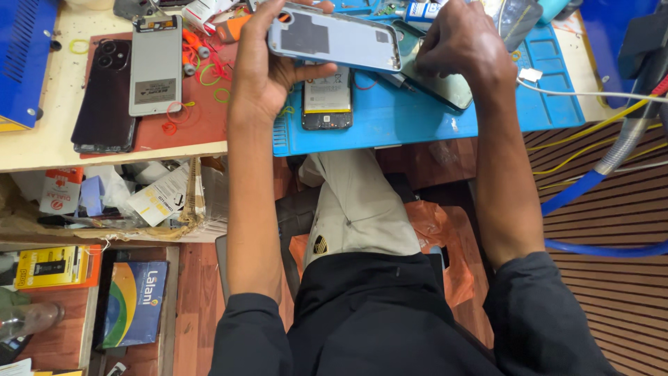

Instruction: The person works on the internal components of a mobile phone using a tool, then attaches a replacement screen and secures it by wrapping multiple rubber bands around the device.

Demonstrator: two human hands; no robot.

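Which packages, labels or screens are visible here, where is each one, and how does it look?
Blue booklet: lower left shelf, rectangular, green and yellow curves.
Yellow package: left of the booklet, flat, with a black panel.
White box: under the bench edge, crumpled, among scraps.
Label: grey sticker on the silver phone part, upper left.
Dark phone: beside it, back side up, no lit screen.

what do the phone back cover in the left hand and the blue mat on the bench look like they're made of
Phone back cover: likely thin moulded plastic, matt pale grey inside with a darker patch; metal can't be ruled out. The left hand holds it by the edge.

Blue mat: probably silicone or rubber, matt, with moulded ridges and compartments along its edges.
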